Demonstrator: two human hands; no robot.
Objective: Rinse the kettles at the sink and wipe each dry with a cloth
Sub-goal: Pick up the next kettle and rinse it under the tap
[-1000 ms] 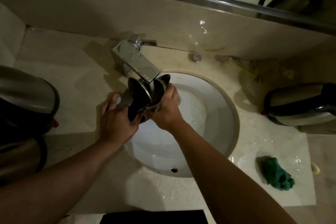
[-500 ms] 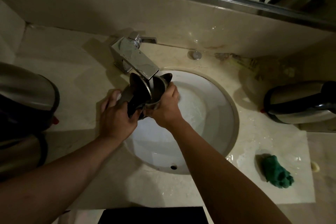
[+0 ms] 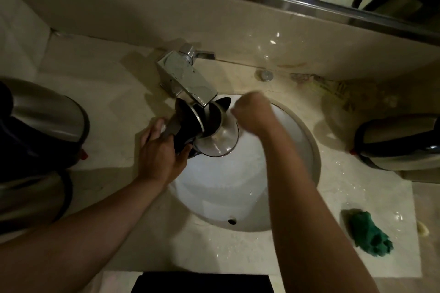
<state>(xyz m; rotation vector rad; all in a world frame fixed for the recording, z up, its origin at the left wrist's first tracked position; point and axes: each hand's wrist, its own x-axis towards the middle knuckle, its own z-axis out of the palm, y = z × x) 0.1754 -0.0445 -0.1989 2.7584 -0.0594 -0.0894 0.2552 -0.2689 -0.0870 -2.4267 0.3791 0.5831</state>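
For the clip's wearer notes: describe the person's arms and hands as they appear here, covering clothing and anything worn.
Both forearms are bare from the frame's lower edge to the wrists; no sleeves show. The left hand and right hand wear no gloves, and no watch, bracelet or ring can be made out. The light is dim and the right hand is motion-blurred, so small items could be missed.

A silver kettle with black lid and handle over a white sink; beige marbled counter, chrome tap, crumpled green cloth.
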